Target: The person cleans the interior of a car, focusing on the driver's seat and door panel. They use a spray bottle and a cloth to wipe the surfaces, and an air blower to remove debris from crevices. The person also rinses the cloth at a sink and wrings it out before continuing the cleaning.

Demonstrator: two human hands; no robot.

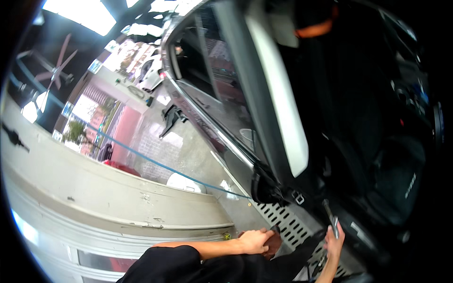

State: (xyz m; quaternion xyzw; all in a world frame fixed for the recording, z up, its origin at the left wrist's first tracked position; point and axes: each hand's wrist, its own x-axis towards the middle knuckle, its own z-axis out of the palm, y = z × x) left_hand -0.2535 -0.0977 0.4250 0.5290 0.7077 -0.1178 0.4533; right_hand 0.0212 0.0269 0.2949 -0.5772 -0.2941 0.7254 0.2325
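Observation:
My right hand (334,240) grips a chrome ratchet wrench (335,226), whose extension bar (329,209) points into the car's open door area, near the sill. Beside that tool runs the dark door sill (364,235) with a light strip on it. Further to the left, my left hand (255,241) lies with curled fingers over a reddish-brown object (273,246) with a black end. What that object is, and whether the hand grips it or only rests there, cannot be made out. The dark seat (398,180) bears lettering.
A grey car body (244,169) with a white-trimmed pillar (283,116) fills the middle. Below its door edge lies a slotted metal ramp or grating (286,223). A blue hose (162,159) crosses the view. Dark plastic parts (173,116) lie on the floor; a white car (150,72) stands behind.

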